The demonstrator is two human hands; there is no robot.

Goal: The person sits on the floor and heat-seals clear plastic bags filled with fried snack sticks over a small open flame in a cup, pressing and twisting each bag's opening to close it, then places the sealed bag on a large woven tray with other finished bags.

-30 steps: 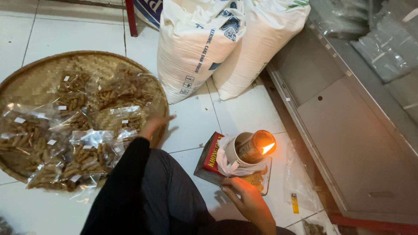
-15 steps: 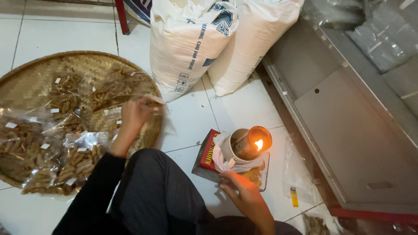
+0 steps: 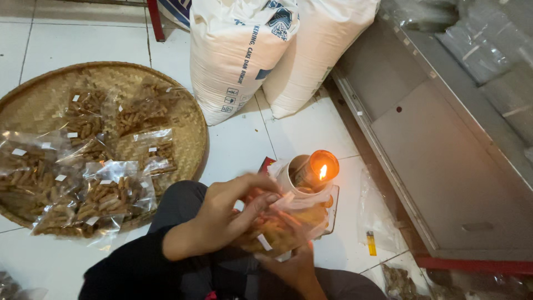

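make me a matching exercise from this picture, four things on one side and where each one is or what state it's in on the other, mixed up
Things
1. snack bag
2. candle
3. woven tray
4. yellow lighter

Places or states
A. lying on the floor tile beside the metal cabinet
B. held between the left hand and the right hand
C. lit, in a tin
D. on the floor, loaded with filled clear bags

Pairs: 1-B, 2-C, 3-D, 4-A

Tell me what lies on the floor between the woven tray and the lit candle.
In the head view, only bare white floor tile separates the woven tray from the lit candle; lower down, the left hand crosses toward the snack bag.
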